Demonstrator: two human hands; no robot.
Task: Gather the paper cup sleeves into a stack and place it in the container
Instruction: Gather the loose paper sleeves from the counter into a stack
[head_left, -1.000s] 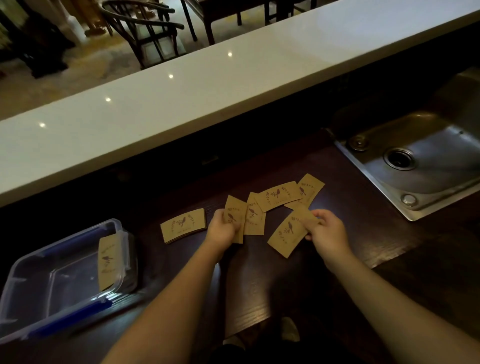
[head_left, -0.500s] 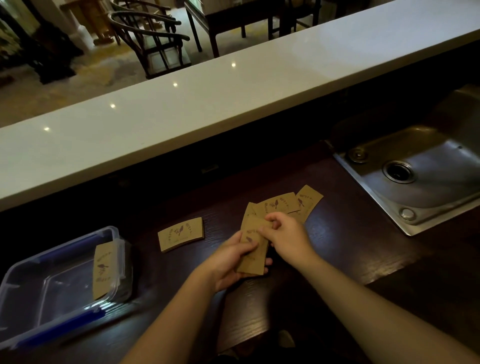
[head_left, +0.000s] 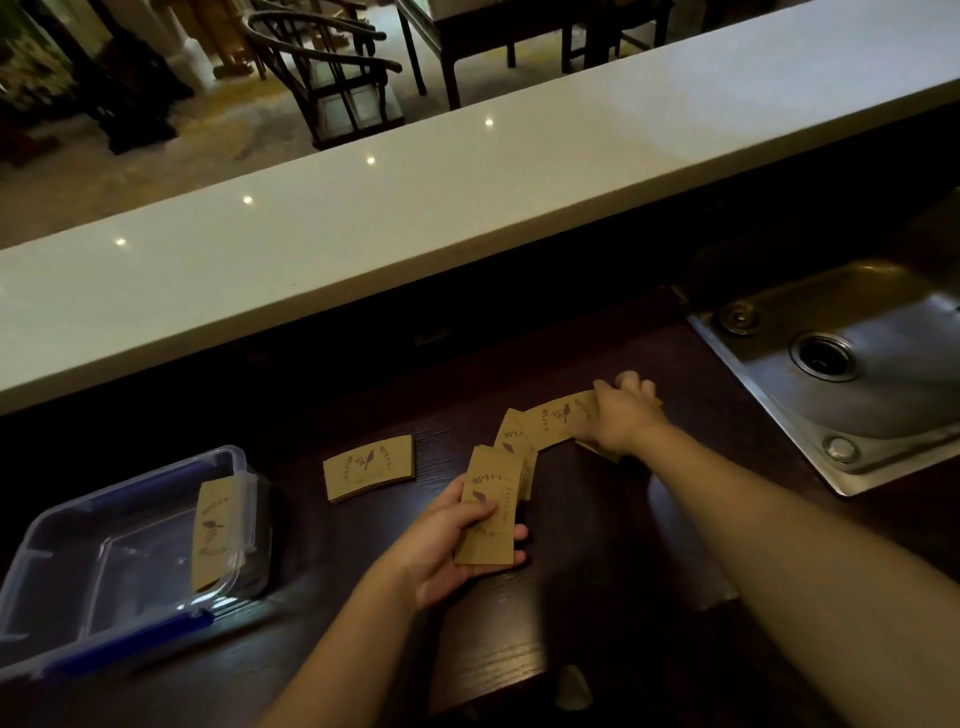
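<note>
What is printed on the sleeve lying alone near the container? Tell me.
A dark bird within a leafy wreath, on brown sleeve; head view.

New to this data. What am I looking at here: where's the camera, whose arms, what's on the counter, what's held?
No robot here: a person works with two bare hands, and the single wide-angle camera sits on their head, looking forward and down. So the arms entering from the bottom are the wearer's own.

The left hand holds a small stack of brown paper cup sleeves. The right hand reaches out to the loose sleeves lying overlapped on the dark counter; whether it has gripped one yet is not clear. One more sleeve lies apart, to the left.

Further left is a clear plastic container with blue clips, one sleeve leaning inside. A steel sink is on the right, and a white bar top runs behind.
</note>
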